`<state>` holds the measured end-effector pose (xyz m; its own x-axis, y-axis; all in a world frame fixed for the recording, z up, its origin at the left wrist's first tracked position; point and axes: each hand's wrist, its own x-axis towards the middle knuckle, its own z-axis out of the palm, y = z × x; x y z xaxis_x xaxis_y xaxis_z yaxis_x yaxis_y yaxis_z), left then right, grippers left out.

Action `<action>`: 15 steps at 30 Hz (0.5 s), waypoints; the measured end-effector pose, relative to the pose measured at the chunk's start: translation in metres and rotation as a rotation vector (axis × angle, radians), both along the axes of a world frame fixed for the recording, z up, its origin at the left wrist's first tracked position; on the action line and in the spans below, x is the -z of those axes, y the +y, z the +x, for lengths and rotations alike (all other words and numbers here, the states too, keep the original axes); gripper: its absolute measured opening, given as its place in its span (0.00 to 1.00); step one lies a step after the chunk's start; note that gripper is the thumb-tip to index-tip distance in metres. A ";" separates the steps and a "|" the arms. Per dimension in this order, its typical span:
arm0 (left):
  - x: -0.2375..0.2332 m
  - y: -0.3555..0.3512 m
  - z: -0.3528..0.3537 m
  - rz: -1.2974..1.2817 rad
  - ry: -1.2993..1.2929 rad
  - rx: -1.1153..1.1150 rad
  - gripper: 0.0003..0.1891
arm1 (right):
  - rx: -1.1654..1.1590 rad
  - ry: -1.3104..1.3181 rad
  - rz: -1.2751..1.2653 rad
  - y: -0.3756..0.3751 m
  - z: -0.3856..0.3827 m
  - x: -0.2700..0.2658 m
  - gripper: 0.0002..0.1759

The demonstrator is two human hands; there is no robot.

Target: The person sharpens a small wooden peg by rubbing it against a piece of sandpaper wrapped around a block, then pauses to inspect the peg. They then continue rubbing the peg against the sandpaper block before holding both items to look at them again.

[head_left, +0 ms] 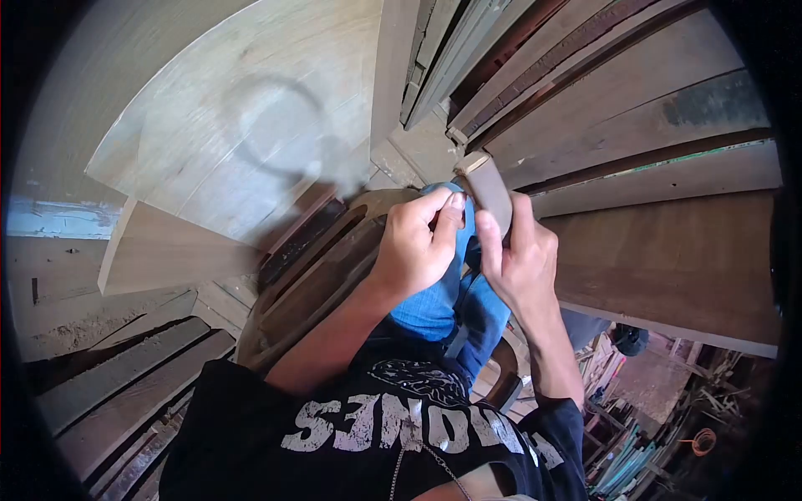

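Note:
Above the lap in blue jeans (426, 309), both hands are raised close together. My right hand (522, 255) grips a flat, brownish-grey block (488, 190) between thumb and fingers; the block's pale narrow end points up and left. Just left of it, my left hand (422, 238) is closed, thumb pressed against the index finger. A small dark bit shows near those fingertips, too small to make out. Whether the left fingers touch the block cannot be told.
A curved pale wooden panel (200, 125) stands at the upper left. Wooden boards (618, 125) lean at the upper right, above a wide brown board (668, 267). A slatted wooden chair (322, 267) is beside the legs. Scrap wood and an orange coil (703, 442) lie at the lower right.

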<state>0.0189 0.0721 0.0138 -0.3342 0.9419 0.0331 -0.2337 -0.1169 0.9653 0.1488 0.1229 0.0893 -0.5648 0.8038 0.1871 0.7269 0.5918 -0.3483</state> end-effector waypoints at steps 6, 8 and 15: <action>0.004 0.001 0.003 -0.012 -0.025 -0.014 0.14 | -0.001 -0.038 0.018 0.000 0.004 -0.001 0.20; -0.005 -0.003 -0.002 -0.015 0.019 0.063 0.15 | -0.001 -0.040 0.023 -0.003 0.006 -0.002 0.20; 0.004 -0.003 -0.003 -0.101 0.053 0.114 0.14 | 0.008 -0.051 0.021 0.002 0.002 -0.002 0.20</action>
<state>0.0155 0.0689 0.0098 -0.2251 0.9731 -0.0492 -0.1879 0.0061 0.9822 0.1504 0.1249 0.0913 -0.5673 0.8046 0.1751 0.7481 0.5925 -0.2989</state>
